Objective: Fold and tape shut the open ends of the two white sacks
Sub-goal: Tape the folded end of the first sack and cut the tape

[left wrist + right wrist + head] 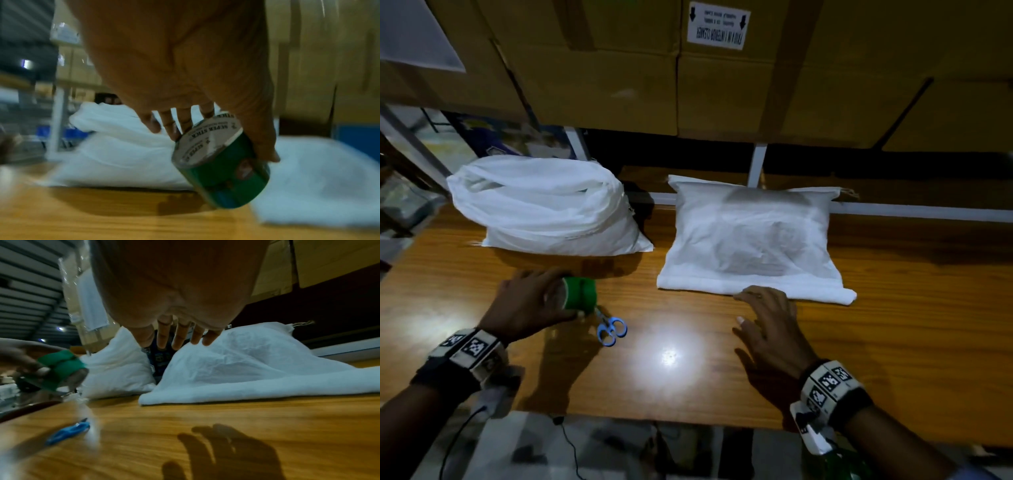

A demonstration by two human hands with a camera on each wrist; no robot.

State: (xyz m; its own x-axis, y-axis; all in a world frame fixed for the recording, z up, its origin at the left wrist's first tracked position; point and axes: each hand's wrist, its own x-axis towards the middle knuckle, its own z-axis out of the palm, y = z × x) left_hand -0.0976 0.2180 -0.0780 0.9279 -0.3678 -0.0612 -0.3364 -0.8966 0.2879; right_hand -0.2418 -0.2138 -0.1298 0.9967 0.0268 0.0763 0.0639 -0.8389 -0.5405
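Two white sacks lie on the wooden table (688,377). The left sack (551,205) is bulky and crumpled. On the right sack (753,236) the near end is folded over into a roll (808,291). My left hand (530,301) grips a green tape roll (580,296) tilted just above the table, thumb on one side and fingers on the other (221,162). Straight and spread, the fingers of my right hand (767,308) reach to the folded roll's near edge (246,386). Whether they touch it I cannot tell.
Blue-handled scissors (611,327) lie on the table just right of the tape roll, also in the right wrist view (68,432). Stacked cardboard boxes (688,68) overhang the back of the table. A white metal frame post (756,164) stands behind the right sack.
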